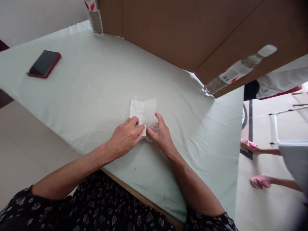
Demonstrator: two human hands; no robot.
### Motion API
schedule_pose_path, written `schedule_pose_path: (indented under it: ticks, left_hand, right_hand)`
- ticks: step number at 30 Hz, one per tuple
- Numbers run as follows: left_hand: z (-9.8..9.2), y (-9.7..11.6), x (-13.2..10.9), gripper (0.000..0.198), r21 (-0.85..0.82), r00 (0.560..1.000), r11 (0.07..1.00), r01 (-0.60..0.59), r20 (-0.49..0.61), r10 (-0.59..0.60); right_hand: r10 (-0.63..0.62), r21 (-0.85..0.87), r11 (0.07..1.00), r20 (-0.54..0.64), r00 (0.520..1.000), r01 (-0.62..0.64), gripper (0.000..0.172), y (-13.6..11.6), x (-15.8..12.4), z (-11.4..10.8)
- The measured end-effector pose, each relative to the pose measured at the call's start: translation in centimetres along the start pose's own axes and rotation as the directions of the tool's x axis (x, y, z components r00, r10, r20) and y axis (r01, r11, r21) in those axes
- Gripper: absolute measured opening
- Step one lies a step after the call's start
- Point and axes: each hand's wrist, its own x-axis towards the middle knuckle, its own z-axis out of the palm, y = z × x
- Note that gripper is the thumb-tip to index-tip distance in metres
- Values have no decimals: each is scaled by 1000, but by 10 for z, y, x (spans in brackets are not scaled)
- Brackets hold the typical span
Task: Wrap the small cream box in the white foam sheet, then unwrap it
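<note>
A creased white sheet [143, 109], thin like tissue paper, lies on the table beneath both hands. My left hand [125, 136] is closed, its thumb and fingers pinched on a small cream-coloured flat piece [143, 132] at the sheet's near part. Close beside it, my right hand [162, 134] curls with its thumb against the sheet and the cream piece. Something clear and crinkled, like plastic film [153, 127], shows between the right thumb and fingers. My fingers hide most of what lies between the hands.
A pale green cloth covers the table [96, 83]. A large cardboard box [173, 32] stands at the back, with water bottles [96, 21] at its corners. A phone with a red case [44, 63] lies at left. Another person's feet in pink slippers [260, 182] show at right.
</note>
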Motion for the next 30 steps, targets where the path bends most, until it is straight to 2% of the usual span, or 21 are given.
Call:
schedule_pose_path:
  ticks: [4,8,13,15,19,23,26,30]
  left_hand:
    - [0,-1,0,16,-2,1000,1000,5,31,-5]
    - [-1,-1,0,15,-10,999,1000,16,48,-15]
    - [1,-2,1,14,-108,997,992,68,44,-64]
    - [4,-2,0,24,-173,995,980,103,3,-104]
    - [11,-3,-3,49,-287,985,949,132,-69,-158]
    - [14,-5,-8,54,-459,970,875,151,-100,-220]
    - [12,-5,-9,50,-580,946,791,196,-100,-308]
    - [10,-2,-6,23,-604,899,749,271,-119,-421]
  right_hand:
    - [62,205,977,3,998,-61,79,-2,0,0]
    - [142,434,887,71,987,-159,81,-9,-3,0]
    - [141,551,817,94,986,-169,85,-23,-6,0]
    - [151,549,813,120,981,-192,88,-29,-8,-1]
    - [88,451,880,157,984,-151,78,-31,-15,-3]
    - [-133,203,974,158,978,99,66,-24,-24,-4]
    - [-260,-61,960,184,948,275,70,-22,-28,-2]
    - [-338,-309,868,206,918,389,69,-25,-29,2]
